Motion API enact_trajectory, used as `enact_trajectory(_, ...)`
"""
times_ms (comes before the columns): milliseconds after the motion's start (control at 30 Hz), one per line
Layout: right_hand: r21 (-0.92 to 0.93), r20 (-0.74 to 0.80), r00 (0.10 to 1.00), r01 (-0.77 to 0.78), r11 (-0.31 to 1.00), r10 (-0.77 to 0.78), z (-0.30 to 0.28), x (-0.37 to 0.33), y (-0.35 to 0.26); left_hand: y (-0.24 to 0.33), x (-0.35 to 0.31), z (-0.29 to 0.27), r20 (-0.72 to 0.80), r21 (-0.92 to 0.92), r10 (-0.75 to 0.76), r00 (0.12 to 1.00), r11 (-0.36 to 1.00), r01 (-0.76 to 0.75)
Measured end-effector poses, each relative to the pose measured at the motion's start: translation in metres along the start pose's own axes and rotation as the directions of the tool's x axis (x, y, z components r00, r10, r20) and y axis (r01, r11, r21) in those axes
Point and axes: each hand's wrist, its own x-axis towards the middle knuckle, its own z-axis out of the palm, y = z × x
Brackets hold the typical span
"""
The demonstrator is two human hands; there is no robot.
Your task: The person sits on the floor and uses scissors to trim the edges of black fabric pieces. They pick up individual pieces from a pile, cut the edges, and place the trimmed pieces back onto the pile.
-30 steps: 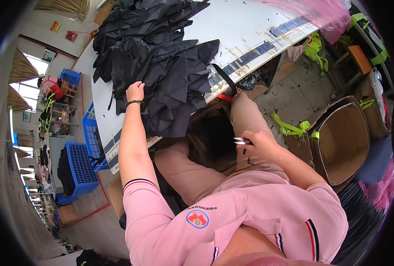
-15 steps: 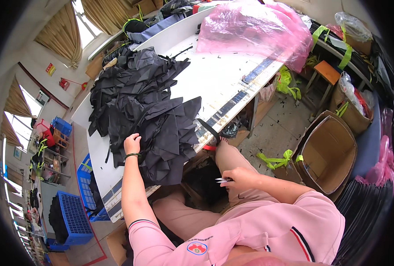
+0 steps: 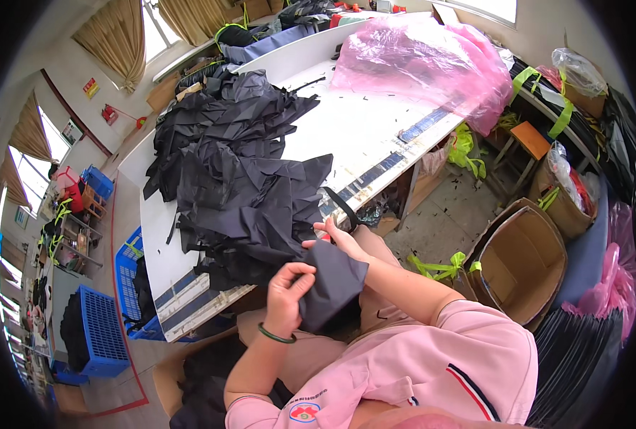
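Observation:
My left hand (image 3: 287, 289) pinches the upper left edge of a black fabric piece (image 3: 334, 282), holding it up over my lap. My right hand (image 3: 341, 239) is at the piece's far side with some fingers stretched out. The fabric covers part of that hand, so I cannot tell whether it grips the cloth or anything else. No thread snips show now. Just beyond both hands, a large heap of black fabric pieces (image 3: 221, 171) spreads over the left part of the white table (image 3: 318, 129).
Pink plastic sheeting (image 3: 425, 64) lies on the table's far right. An open cardboard box (image 3: 522, 261) stands on the floor to my right, with a yellow-green ribbon (image 3: 436, 268) beside it. Blue plastic crates (image 3: 103, 332) stand at the left. Dark scraps dot table and floor.
My left hand has come off the heap toward me with a black fabric piece. My right hand has moved forward to meet it; the thread snips it held are out of sight.

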Motion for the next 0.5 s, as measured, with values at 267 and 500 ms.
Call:
enact_trajectory(267, -0.606, 0.038, 0.999, 0.027, 0.795, -0.005, -0.02, -0.018, 0.035, -0.084, -0.048, 0.009, 0.186, 0.301, 0.006, 0.983, 0.952, -0.062)
enact_trajectory(500, -0.31, 0.0, 0.968, -0.239, 0.92, 0.251, -0.047, -0.044, 0.051, -0.106, -0.068, 0.022, 0.384, 0.282, -0.152, 0.911, 0.958, 0.04)
